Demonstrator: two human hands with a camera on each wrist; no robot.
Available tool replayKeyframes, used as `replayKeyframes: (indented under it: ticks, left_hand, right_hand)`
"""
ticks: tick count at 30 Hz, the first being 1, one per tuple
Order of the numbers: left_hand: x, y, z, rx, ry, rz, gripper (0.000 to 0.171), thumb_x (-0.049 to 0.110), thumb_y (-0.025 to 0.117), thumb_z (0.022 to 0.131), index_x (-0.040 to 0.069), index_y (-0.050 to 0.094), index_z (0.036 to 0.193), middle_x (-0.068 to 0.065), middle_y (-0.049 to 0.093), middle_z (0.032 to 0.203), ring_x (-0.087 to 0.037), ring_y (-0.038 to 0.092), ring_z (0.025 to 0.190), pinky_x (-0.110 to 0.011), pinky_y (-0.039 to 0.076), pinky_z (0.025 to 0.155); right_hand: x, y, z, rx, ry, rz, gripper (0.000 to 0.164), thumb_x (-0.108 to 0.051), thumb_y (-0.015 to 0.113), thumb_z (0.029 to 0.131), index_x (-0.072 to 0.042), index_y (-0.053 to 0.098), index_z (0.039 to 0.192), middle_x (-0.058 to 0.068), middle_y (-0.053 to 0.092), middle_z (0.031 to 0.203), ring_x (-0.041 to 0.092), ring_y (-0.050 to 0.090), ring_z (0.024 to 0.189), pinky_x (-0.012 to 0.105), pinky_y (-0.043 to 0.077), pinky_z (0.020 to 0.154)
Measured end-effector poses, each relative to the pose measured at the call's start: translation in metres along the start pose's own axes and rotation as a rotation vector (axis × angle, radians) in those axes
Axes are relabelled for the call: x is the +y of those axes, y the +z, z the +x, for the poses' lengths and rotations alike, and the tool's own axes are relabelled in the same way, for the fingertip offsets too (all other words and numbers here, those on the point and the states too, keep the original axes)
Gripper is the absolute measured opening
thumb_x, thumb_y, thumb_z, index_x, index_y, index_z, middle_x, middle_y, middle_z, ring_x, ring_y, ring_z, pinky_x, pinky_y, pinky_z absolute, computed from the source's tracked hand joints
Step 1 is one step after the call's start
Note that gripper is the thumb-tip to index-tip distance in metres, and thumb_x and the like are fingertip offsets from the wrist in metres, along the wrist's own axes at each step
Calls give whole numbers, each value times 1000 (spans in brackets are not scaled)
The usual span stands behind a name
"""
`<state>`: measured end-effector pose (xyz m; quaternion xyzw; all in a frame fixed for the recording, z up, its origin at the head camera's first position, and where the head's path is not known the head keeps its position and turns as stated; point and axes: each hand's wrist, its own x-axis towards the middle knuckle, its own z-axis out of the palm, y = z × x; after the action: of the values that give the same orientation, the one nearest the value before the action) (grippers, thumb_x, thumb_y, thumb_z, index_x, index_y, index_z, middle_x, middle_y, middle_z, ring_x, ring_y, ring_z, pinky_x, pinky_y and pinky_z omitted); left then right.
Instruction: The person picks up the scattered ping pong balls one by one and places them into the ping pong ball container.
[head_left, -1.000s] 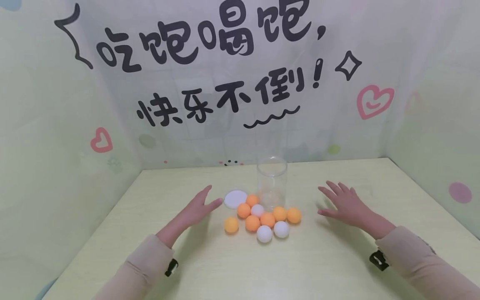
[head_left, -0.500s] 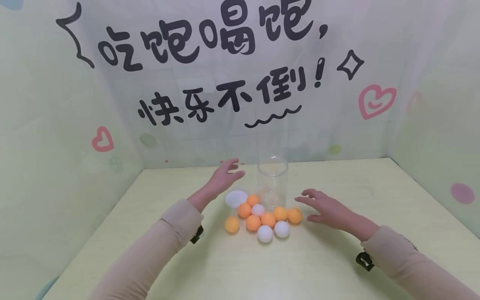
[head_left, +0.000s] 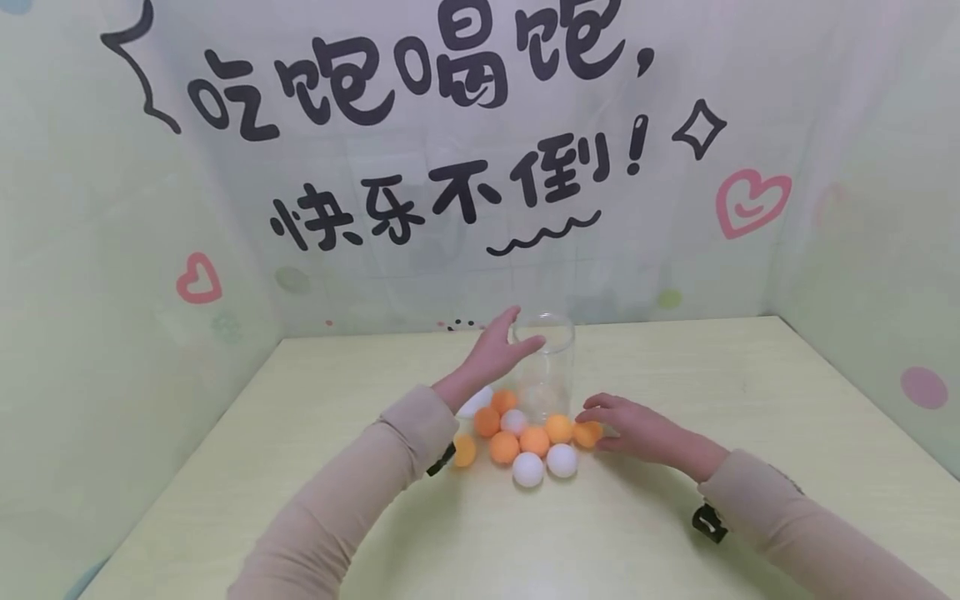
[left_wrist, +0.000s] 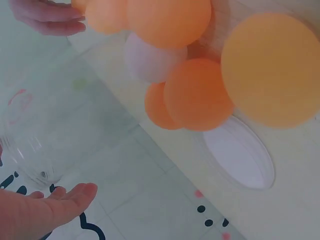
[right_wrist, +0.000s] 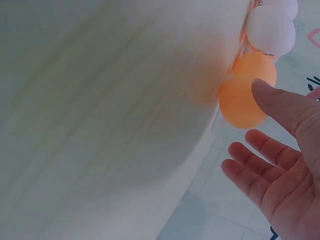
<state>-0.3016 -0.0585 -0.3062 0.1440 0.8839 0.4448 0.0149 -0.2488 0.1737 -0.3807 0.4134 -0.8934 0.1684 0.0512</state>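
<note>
A clear cylinder jar (head_left: 553, 375) stands upright behind a cluster of orange and white ping-pong balls. At its rim is my left hand (head_left: 495, 348), thumb and fingers spread apart; in the left wrist view the left hand (left_wrist: 45, 212) is beside the jar's rim, and I cannot tell whether it touches. My right hand (head_left: 645, 429) reaches to the rightmost orange ping-pong ball (head_left: 587, 433), partly hiding it. In the right wrist view the right hand (right_wrist: 280, 165) has its fingers loosely bent and apart, with the thumb overlapping the orange ball (right_wrist: 245, 100); contact is unclear.
Two white balls (head_left: 528, 470) lie at the front of the cluster. A single yellow-orange ball (head_left: 465, 451) sits at the left, partly behind the left cuff. The round white lid (left_wrist: 242, 155) lies flat on the table (head_left: 660, 533). A printed curtain (head_left: 450, 283) hangs behind.
My left hand has moved right and away from me, past the lid to the jar's rim. My right hand has moved left to the rightmost orange ball. Balls and jar stay in place.
</note>
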Motion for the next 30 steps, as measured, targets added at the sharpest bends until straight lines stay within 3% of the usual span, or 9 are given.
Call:
replayKeyframes:
  ticks: [9, 30]
  left_hand:
    - [0, 2, -4, -15, 2, -19, 75, 43, 55, 89, 8, 21, 146, -9, 25, 150, -30, 39, 128, -43, 33, 104]
    - [-7, 4, 1, -21, -18, -13, 75, 43, 58, 87, 10, 24, 145, -7, 28, 149, -30, 47, 121, -40, 39, 99]
  right_hand:
    - [-1, 1, 8, -26, 17, 59, 28, -3, 69, 78, -1, 63, 106, 11, 62, 102, 28, 58, 93, 40, 49, 82]
    - [2, -12, 14, -17, 32, 27, 29, 1, 68, 76, 4, 62, 104, 11, 63, 99, 26, 59, 90, 39, 50, 80]
